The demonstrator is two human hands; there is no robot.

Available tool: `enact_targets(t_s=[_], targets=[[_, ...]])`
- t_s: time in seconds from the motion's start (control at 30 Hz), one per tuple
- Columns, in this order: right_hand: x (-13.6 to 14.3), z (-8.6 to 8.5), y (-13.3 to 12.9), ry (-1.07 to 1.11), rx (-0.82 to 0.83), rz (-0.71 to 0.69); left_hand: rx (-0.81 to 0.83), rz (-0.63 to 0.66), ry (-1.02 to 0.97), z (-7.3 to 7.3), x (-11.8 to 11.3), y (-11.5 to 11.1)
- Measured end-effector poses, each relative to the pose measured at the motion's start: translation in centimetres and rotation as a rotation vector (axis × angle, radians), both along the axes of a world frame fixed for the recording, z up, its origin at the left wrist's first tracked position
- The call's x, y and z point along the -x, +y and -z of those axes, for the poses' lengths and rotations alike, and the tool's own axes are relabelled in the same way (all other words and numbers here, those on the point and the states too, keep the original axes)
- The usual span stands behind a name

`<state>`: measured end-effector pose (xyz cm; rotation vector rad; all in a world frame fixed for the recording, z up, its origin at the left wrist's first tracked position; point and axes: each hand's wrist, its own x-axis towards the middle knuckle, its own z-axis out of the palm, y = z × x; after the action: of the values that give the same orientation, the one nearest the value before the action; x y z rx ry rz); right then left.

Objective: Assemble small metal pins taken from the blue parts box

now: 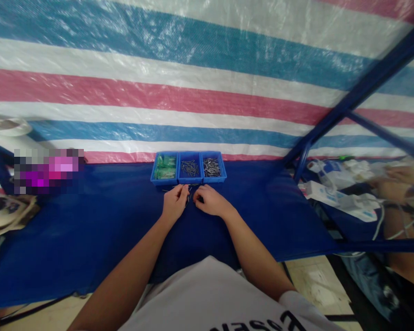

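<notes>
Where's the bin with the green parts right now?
In the head view, the green-parts bin is the leftmost of three blue bins at the table's far edge, against the striped tarp, just beyond the left hand.

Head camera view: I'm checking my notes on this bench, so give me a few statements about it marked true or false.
1. Three blue bins stand side by side at the far edge of the blue table cover. True.
2. The left bin holds green parts. True.
3. The left hand is inside the right bin. False: it rests on the cover just in front of the bins, among small dark metal pins lying there.
4. The right hand is raised high above the table. False: it rests on the cover, close beside the left hand.
5. A striped sheet in pink, white and blue hangs behind the bins. True.
</notes>
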<state>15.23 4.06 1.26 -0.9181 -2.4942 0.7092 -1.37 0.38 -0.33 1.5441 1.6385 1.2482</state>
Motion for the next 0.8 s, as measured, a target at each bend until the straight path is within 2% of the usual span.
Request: enact_targets(t_s=[0.37, 0.6, 0.8], targets=[[0.1, -0.3, -0.2, 0.060, 0.010, 0.039, -0.014, 0.008, 0.033, 0.2, 0.1, 0.0], [0.4, -0.8, -0.3, 0.296, 0.074, 0.131, -0.037, 0.015, 0.058, -0.2, 0.0, 0.0], [1.1, -0.4, -0.3, 0.471, 0.181, 0.180, -0.034, 0.042, 0.103, 0.1, 0.1, 0.1]])
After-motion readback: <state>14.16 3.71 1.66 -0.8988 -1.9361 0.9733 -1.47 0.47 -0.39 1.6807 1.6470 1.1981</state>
